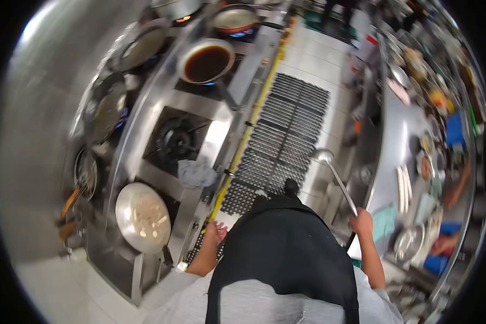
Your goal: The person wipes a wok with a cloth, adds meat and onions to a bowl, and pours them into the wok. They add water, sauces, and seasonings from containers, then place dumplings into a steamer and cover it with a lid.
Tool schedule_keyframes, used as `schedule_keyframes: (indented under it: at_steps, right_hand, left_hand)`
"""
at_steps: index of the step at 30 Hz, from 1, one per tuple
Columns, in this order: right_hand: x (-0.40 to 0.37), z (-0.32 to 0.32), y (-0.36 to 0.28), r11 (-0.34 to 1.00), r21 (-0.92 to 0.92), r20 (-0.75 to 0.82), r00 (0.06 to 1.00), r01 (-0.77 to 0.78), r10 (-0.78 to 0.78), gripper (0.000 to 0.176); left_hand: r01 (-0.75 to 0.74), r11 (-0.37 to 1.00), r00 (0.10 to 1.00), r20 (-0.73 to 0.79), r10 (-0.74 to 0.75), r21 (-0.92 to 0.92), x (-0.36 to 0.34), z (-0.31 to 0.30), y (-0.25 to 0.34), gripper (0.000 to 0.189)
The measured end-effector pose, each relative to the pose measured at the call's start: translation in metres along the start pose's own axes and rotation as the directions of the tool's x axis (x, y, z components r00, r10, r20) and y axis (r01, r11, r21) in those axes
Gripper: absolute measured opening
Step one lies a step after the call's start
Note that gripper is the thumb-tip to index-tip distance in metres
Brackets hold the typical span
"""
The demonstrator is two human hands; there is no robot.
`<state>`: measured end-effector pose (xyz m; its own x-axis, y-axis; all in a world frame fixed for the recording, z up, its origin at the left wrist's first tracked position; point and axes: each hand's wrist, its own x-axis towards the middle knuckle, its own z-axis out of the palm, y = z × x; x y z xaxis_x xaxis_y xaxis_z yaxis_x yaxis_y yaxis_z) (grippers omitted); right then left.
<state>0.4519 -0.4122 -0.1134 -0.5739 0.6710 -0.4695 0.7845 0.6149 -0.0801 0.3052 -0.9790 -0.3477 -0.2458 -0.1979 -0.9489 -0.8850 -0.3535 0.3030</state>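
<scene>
While the right hand [363, 223] is gripping the ladle [339, 181] by its handle, its bowl is hanging beside the black mat [286, 124]; keeping it level and clear of the steel counter [393, 137] is probably ensuring control. The left hand [216, 233] is hovering, open and apparently empty, near the yellow rail [219, 201]. A grey cloth [195, 173] is lying beside the bare burner [175, 139], obstructing that corner.

My left hand [216, 232] loosely curled, half open; my right hand [362, 223] closed in grip; forearms [371, 262] (both bare) angled forward.
</scene>
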Motion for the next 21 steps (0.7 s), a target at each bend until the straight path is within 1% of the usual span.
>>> schedule_keyframes:
  at_steps: [1,2,3,4,5,7,10,11,12,13,15,16,17,18,19,21]
  right_hand:
    - [0.013,-0.006,-0.002,0.997,-0.082,0.036,0.999,0.013,-0.01,0.026]
    - [0.024,-0.006,0.0,0.996,-0.072,0.033,0.998,0.048,-0.045,0.027]
    - [0.036,-0.003,0.003,0.994,-0.059,0.027,0.995,0.092,-0.091,0.027]
    - [0.045,0.009,0.012,0.98,-0.015,-0.049,0.979,0.197,-0.197,0.027]
    - [0.059,0.023,0.02,0.952,0.034,-0.122,0.947,0.303,-0.297,0.027]
    - [0.087,0.037,0.006,0.913,0.215,-0.065,0.938,0.346,-0.34,0.024]
    - [0.118,0.025,-0.042,0.821,0.277,-0.053,0.861,0.5,-0.506,0.022]
    - [0.122,0.016,-0.06,0.782,0.311,-0.026,0.827,0.54,-0.561,0.023]
    - [0.127,0.004,-0.084,0.744,0.345,-0.003,0.793,0.572,-0.609,0.024]
    - [0.131,-0.007,-0.107,0.71,0.375,0.018,0.761,0.596,-0.649,0.025]
    - [0.141,-0.016,-0.16,0.557,0.354,-0.06,0.612,0.752,-0.789,0.026]
    - [0.13,-0.034,-0.197,0.526,0.38,-0.042,0.582,0.761,-0.812,0.027]
    - [0.117,-0.049,-0.233,0.493,0.407,-0.027,0.55,0.769,-0.835,0.029]
    - [0.115,-0.049,-0.261,0.485,0.386,-0.023,0.534,0.785,-0.845,0.028]
    - [0.113,-0.042,-0.288,0.474,0.368,-0.018,0.516,0.8,-0.856,0.028]
    - [0.104,-0.023,-0.342,0.446,0.428,-0.046,0.511,0.786,-0.858,0.029]
  left_hand:
    - [-0.045,0.984,0.998,0.06,0.035,0.175,-0.008,0.008,0.005,0.05]
    - [-0.101,0.936,0.99,0.123,0.062,0.337,-0.015,0.018,0.006,0.049]
    - [-0.166,0.861,0.979,0.184,0.085,0.481,-0.022,0.029,0.01,0.049]
    - [-0.193,0.864,0.969,0.226,0.094,0.465,-0.032,0.036,0.015,0.049]
    - [-0.211,0.892,0.966,0.223,0.128,0.4,-0.046,0.043,0.017,0.048]
    - [-0.243,0.926,0.959,0.219,0.182,0.291,-0.077,0.054,0.025,0.047]
    - [-0.255,0.936,0.964,0.135,0.227,0.244,-0.11,0.052,0.019,0.042]
    - [-0.253,0.936,0.967,0.107,0.233,0.246,-0.115,0.045,0.012,0.041]
    - [-0.273,0.942,0.962,0.08,0.262,0.197,-0.115,0.037,-0.002,0.038]
    - [-0.286,0.936,0.958,0.058,0.28,0.204,-0.104,0.023,-0.019,0.035]
    - [-0.308,0.925,0.951,0.032,0.308,0.225,-0.084,-0.001,-0.054,0.029]
    - [-0.2,0.978,0.98,-0.001,0.2,0.059,-0.093,-0.001,-0.064,0.026]
    - [-0.089,0.99,0.996,-0.013,0.088,-0.109,-0.11,-0.002,-0.071,0.022]
    - [-0.048,0.99,0.999,-0.023,0.046,-0.13,-0.105,-0.012,-0.082,0.023]
    - [-0.038,0.998,0.999,-0.039,0.036,-0.051,-0.089,-0.022,-0.1,0.023]
    - [-0.015,0.992,0.998,-0.065,0.023,0.126,-0.049,-0.045,-0.139,0.023]
